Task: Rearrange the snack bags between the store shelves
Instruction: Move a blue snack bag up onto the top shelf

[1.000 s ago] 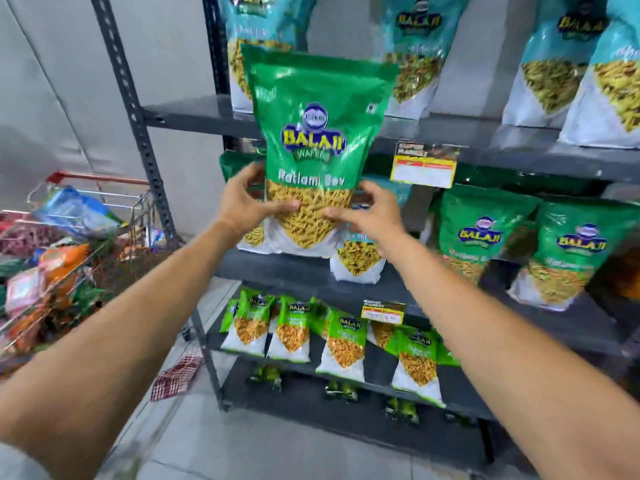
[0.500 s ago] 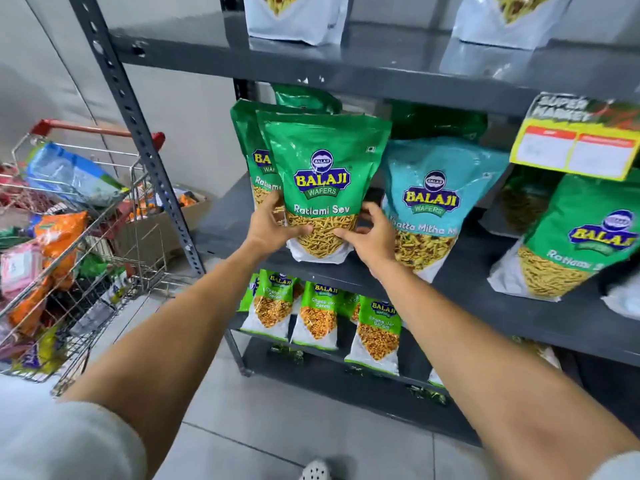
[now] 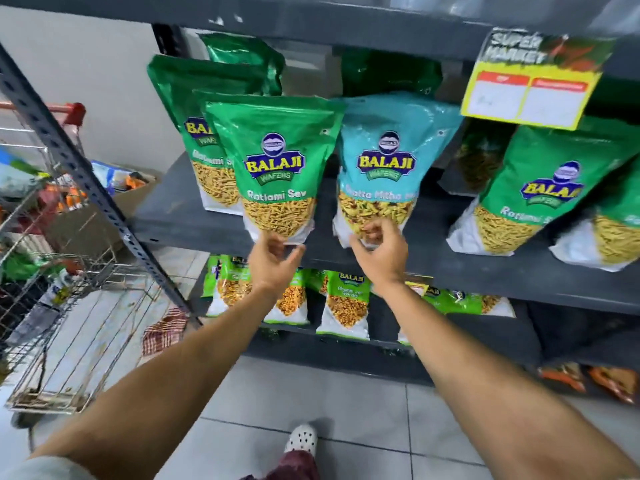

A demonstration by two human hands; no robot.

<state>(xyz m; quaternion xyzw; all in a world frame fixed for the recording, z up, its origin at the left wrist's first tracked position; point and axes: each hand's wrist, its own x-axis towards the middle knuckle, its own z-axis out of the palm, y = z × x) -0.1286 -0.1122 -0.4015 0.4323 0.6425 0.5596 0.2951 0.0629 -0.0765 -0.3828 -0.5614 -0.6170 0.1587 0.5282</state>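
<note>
A green Ratlami Sev bag stands upright at the front of the dark middle shelf, with more green bags behind it. My left hand is just under its bottom edge, fingers apart and holding nothing. A teal Khatta Mitha bag stands right beside the green one. My right hand is at the teal bag's base, its curled fingertips touching the lower edge without a clear grip.
More green bags stand further right on the same shelf, under a yellow price tag. Small green bags line the shelf below. A wire shopping cart full of goods stands left of the slanted shelf post. A checked cloth lies on the floor.
The green bag came down from in front of the upper shelf and now stands on the middle shelf. Both hands have let go of it; the right hand moved over to the teal bag.
</note>
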